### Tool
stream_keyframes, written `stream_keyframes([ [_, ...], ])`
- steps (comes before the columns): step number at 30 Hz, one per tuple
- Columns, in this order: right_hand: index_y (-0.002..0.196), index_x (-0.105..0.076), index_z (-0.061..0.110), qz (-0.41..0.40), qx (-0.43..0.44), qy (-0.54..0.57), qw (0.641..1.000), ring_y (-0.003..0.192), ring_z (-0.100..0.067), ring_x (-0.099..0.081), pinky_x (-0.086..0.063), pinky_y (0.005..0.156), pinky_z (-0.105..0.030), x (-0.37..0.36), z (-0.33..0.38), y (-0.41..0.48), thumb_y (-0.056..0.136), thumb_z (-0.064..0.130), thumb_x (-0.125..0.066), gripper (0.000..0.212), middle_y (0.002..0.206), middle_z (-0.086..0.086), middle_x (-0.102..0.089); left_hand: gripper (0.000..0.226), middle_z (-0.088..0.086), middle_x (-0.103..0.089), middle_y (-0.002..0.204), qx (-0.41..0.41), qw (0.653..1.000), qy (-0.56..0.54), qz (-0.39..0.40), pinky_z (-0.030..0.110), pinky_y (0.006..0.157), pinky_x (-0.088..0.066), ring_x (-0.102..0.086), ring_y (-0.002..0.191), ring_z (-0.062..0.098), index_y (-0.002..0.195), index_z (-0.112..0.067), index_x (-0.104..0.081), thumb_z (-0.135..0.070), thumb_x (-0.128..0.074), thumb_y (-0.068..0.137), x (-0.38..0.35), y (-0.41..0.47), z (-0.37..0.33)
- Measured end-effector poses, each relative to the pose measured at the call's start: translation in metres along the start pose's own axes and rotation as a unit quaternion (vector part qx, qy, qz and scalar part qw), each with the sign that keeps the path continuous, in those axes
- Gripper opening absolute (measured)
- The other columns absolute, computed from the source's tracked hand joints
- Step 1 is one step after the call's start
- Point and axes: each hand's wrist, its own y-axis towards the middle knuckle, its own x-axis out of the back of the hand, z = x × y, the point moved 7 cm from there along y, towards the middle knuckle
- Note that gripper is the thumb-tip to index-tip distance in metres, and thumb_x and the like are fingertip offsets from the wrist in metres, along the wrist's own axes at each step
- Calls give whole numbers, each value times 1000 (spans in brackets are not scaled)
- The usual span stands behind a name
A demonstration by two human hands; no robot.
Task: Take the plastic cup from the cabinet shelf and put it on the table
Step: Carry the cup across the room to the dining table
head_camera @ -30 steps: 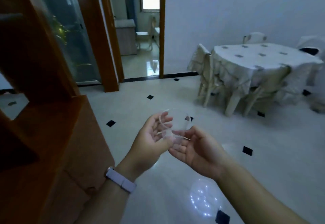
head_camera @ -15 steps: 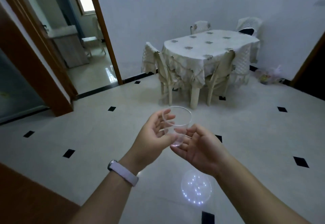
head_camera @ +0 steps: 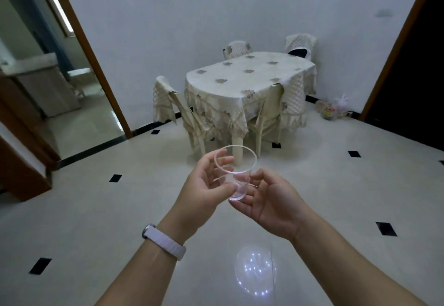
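- Compared with the view half a second before, the doorway [head_camera: 79, 84] had slid further to the left edge, and the wooden cabinet corner at the bottom left was gone from sight.
- The desk [head_camera: 249, 77] under its flowered cloth had shifted toward the middle of the view and looked larger, with covered chairs [head_camera: 165, 99] on its sides; nothing stood on the cloth.
- A dark opening with a brown frame [head_camera: 408, 48] had come further into sight at the right edge, and a bundle of bags [head_camera: 332, 111] lay on the floor near it.
- The left hand [head_camera: 204, 185] was held out from a forearm reaching up from the bottom left, a pale wristband [head_camera: 165, 242] on the wrist; its palm faced right, the fingers curled round the far side of the cup and the thumb pressed on the near wall low down.
- The clear plastic cup [head_camera: 236, 173] was held upright in the air between both hands, mouth up, well short of the desk and above the tiled floor [head_camera: 336, 197].
- The right hand [head_camera: 269, 200] lay palm up, just beside and under the cup's base, its fingers cupped loosely against the lower wall; how firmly it gripped could not be told.
- Both hands kept much the same hold as before, close together round the cup.
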Motion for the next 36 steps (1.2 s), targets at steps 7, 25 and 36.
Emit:
stream_keyframes([
  [7, 111, -53, 3, -77, 28, -11, 997, 67, -26, -70, -55, 78, -37, 39, 56, 75, 66, 17, -55, 46, 88, -21, -70, 64, 7, -62, 126, 3, 998, -39, 48, 37, 97, -47, -59, 116, 20, 127, -24, -54, -12, -74, 67, -2, 112, 44],
  [25, 120, -54, 2, -206, 149, 25, 967, 80, -27, -67, -55, 83, -37, 107, 258, 228, 71, 14, -55, 51, 113, -25, -62, 69, 12, -58, 129, 0, 963, -133, 233, 43, 97, -51, -60, 118, 25, 129, -19, -51, -10, -74, 65, -59, 412, 79],
  [36, 111, -56, 0, -219, 167, 68, 959, 69, -27, -68, -56, 71, -34, 228, 373, 255, 70, 15, -54, 44, 92, -22, -68, 65, 7, -60, 127, 18, 961, -87, 263, 43, 99, -49, -58, 120, 24, 125, -27, -55, -14, -74, 65, -179, 536, 118],
])
